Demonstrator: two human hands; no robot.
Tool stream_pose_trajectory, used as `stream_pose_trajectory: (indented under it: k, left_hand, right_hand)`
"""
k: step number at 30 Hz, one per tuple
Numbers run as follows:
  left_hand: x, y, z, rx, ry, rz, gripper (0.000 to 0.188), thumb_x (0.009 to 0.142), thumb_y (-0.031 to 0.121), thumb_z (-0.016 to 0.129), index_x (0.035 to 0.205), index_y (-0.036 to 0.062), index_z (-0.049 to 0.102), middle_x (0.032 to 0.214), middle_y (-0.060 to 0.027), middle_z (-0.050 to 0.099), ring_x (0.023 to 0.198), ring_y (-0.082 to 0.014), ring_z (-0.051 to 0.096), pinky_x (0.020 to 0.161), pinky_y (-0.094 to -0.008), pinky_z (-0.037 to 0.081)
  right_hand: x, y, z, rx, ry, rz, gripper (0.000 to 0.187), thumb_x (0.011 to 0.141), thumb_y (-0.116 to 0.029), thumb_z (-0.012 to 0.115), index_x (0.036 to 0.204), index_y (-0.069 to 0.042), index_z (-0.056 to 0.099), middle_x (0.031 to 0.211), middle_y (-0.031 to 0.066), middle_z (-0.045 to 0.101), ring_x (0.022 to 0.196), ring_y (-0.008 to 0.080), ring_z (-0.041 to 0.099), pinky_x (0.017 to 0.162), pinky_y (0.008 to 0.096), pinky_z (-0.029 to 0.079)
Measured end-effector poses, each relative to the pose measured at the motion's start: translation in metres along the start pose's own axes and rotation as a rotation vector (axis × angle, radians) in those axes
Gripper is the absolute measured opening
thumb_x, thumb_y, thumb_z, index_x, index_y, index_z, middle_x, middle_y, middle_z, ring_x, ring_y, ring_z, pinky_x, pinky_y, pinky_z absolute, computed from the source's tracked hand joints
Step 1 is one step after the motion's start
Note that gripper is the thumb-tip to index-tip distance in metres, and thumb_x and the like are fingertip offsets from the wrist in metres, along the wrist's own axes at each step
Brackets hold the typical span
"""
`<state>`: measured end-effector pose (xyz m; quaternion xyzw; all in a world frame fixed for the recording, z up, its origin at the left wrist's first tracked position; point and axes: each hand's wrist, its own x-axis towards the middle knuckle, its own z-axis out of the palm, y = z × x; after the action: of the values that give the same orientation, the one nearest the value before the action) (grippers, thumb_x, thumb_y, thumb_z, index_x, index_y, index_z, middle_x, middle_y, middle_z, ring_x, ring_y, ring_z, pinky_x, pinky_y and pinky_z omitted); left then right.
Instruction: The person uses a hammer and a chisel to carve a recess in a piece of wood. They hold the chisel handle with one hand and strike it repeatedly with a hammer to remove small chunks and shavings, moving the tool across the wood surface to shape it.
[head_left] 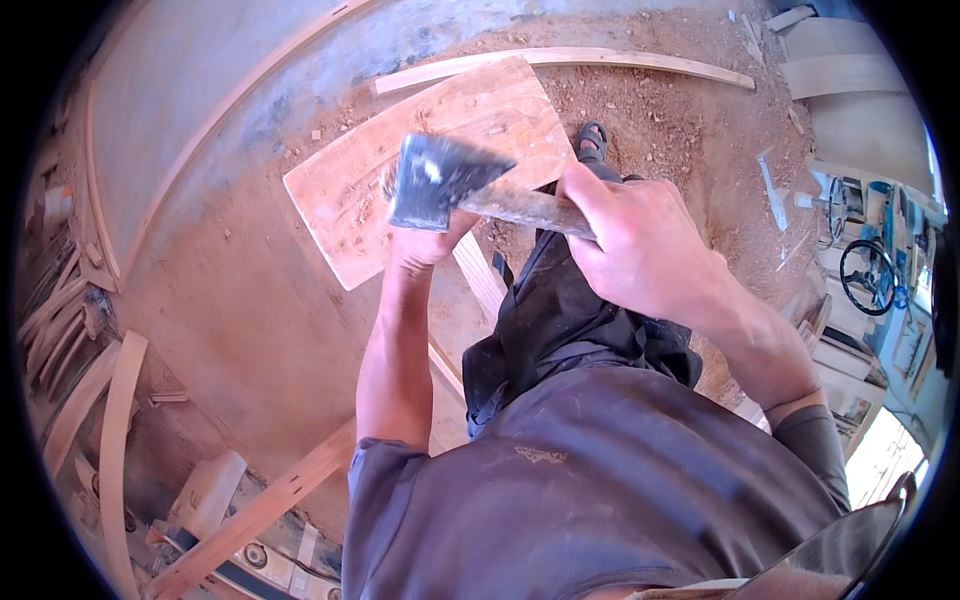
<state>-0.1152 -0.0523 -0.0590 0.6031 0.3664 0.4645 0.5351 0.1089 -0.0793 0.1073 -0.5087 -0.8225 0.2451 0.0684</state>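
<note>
Right hand [640, 245] clamps the wooden handle of a dark steel-headed hatchet [435, 180]: head-heavy, rigid, best gripped low. Left hand [425, 245], at eight o'clock, closes on a pale narrow wooden strip [480, 275].

Sawdust-strewn dirt floor [690, 120] carries a wooden board [350, 190] and a curved strip [640, 60].

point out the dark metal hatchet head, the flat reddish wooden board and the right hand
dark metal hatchet head [435, 180], head view, on its flat side
flat reddish wooden board [345, 190], head view, on its bare chipped face
right hand [640, 240], head view, on the back of the hand
</note>
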Motion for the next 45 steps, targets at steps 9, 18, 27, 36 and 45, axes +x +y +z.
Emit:
stream_pose_trajectory:
  k: [9,18,27,36,45]
  left_hand:
    - [-0.002,0.000,-0.003,0.089,0.112,0.162,0.025,0.087,0.017,0.076,0.105,0.0004,0.070,0.094,0.0008,0.069,0.083,-0.0166,0.065,0.072,-0.0331,0.053]
    - [-0.029,0.007,-0.093,-0.615,0.776,-0.031,0.012,0.074,0.000,0.056,0.068,0.0104,0.053,0.057,-0.0040,0.047,0.050,-0.0172,0.043,0.050,-0.0363,0.040]
    - [-0.010,0.000,-0.055,-0.551,0.372,-0.067,0.005,0.077,0.000,0.063,0.077,0.0045,0.061,0.063,-0.0093,0.057,0.055,-0.0194,0.052,0.051,-0.0347,0.044]
    - [0.010,0.020,-0.003,-0.087,0.070,-0.169,0.010,0.078,0.001,0.069,0.070,0.0044,0.063,0.068,0.0019,0.060,0.063,-0.0068,0.054,0.056,-0.0255,0.042]
    - [-0.007,0.014,0.003,-0.008,0.225,-0.139,0.014,0.075,0.002,0.071,0.089,0.0047,0.072,0.076,-0.0041,0.067,0.062,-0.0152,0.060,0.059,-0.0304,0.049]
  right_hand:
    - [0.000,-0.003,0.010,-0.083,-0.122,0.101,0.024,0.087,-0.006,0.059,0.109,-0.001,0.050,0.072,0.0202,0.065,0.073,0.0412,0.069,0.064,0.0504,0.051]
    - [-0.082,0.023,0.065,0.377,-0.070,0.702,0.045,0.085,-0.014,0.071,0.121,0.006,0.053,0.088,0.0299,0.066,0.086,0.0448,0.069,0.076,0.0439,0.051]
    - [-0.077,0.014,0.063,0.442,-0.033,0.586,0.040,0.085,-0.013,0.072,0.116,0.003,0.053,0.082,0.0303,0.064,0.084,0.0483,0.066,0.072,0.0495,0.051]
    - [-0.015,-0.042,-0.011,0.480,0.457,0.203,0.029,0.086,-0.007,0.070,0.109,0.000,0.053,0.076,0.0192,0.067,0.075,0.0387,0.071,0.062,0.0448,0.052]
    - [-0.025,-0.013,0.015,0.057,-0.006,0.220,0.028,0.085,-0.010,0.064,0.109,-0.002,0.052,0.075,0.0213,0.067,0.073,0.0443,0.068,0.068,0.0542,0.052]
